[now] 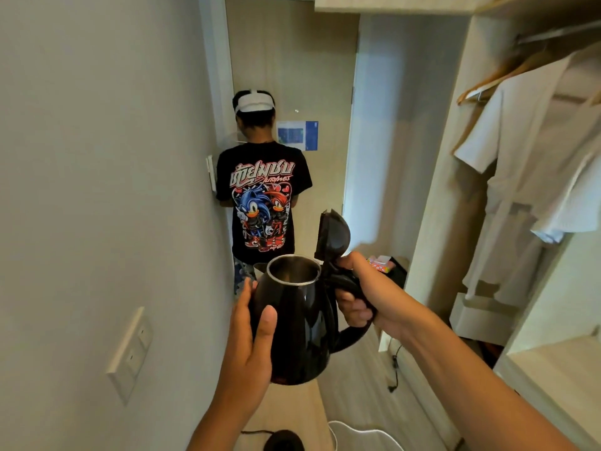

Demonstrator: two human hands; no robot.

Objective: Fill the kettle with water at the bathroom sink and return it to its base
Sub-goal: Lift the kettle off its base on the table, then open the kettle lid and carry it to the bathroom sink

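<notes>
A black electric kettle (pixel 299 323) hangs in the air in front of me, upright, with its lid (pixel 333 234) flipped up and the steel rim of its mouth showing. My right hand (pixel 361 292) is closed around the handle on the kettle's right side. My left hand (pixel 252 340) is pressed flat against the left side of the body, thumb on the front. The round black base (pixel 283 441) sits on a light wooden surface at the bottom edge, directly below the kettle. No sink is in view.
A person in a black printed T-shirt (pixel 263 196) stands with their back to me in the narrow hallway ahead, before a door (pixel 292 60). A wall with switch plates (pixel 130 353) is at the left. White robes (pixel 533 157) hang in an open wardrobe at the right.
</notes>
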